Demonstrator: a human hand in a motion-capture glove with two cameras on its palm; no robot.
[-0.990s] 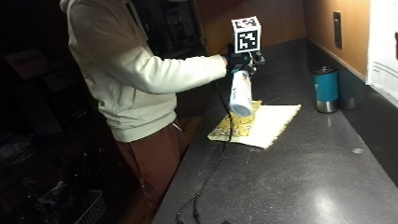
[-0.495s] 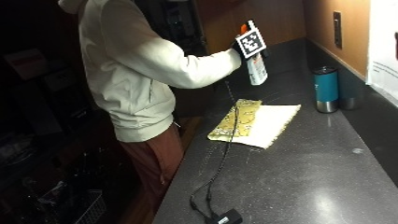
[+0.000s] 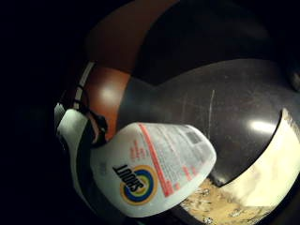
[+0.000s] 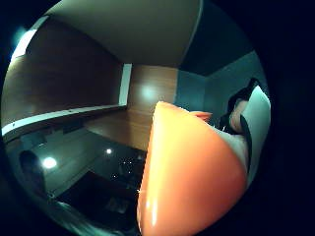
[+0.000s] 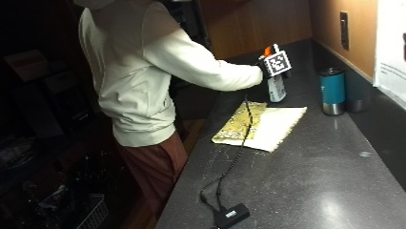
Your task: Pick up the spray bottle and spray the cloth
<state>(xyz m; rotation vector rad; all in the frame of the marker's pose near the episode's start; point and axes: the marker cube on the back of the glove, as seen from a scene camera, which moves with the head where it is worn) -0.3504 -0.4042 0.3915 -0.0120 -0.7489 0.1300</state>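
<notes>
The bottle (image 5: 277,88) hangs upright in the air over the bench (image 5: 317,181), near the far end of the cloth (image 5: 261,125), with its orange spray head (image 5: 269,49) uppermost. The gloved right hand (image 5: 266,71) is curled round the neck of the bottle and grasps it; holding it there leaves the trigger within reach and the body free to be aimed. In the little-finger palm view the white labelled body (image 3: 154,168) lies close to the palm with the patterned cloth just beyond it, which suggests that the bottle is kept above its target. The cloth lies flat and partly folded, pale side and patterned side both showing, so that a broad face is offered to the spray. A teal cup (image 5: 331,90) stands well apart, near the wall.

Against the frame half a second ago, the bottle is lower and closer to the cloth, and stands more nearly vertical; the arm has come down. The cloth and cup have not moved.
</notes>
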